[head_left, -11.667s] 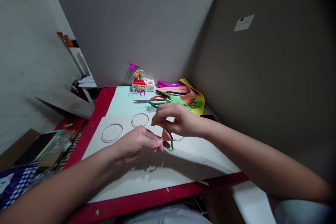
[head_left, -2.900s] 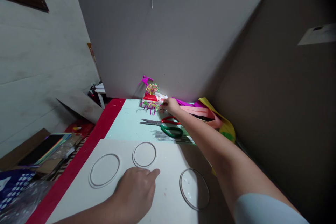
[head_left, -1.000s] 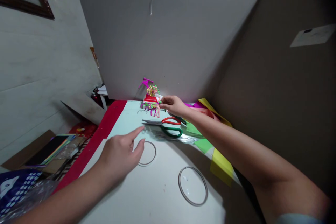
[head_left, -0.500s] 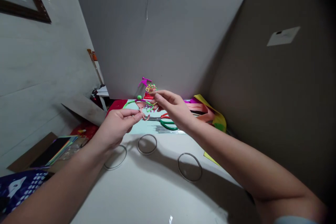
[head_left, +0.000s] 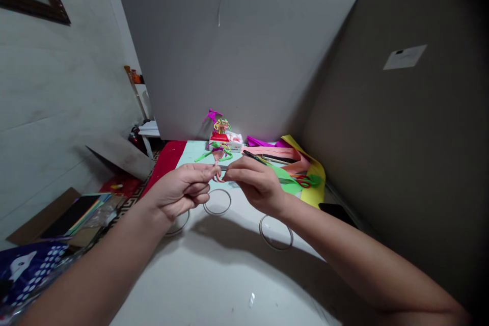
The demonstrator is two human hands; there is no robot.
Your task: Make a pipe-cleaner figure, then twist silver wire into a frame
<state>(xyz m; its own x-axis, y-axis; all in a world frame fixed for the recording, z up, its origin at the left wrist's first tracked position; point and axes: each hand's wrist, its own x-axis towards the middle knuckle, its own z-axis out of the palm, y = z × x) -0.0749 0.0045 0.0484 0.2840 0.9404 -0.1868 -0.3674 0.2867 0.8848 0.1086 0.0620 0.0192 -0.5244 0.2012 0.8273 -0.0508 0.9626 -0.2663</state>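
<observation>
On remote cam I see L hand (head_left: 179, 191) pinching multicol. figure (head_left: 218, 154) low, prob. to steady it; R hand (head_left: 260, 186) bunched just beside, can't tell if gripping.

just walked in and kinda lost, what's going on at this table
A person holds a small colourful figure up over the table, its lower part pinched in the left hand. The right hand is at its curled pink end; whether it grips that is hard to tell. Below the hands, three rings lie on the table. Farther back, more figures cluster at a box, with coloured strips to the right.
</observation>
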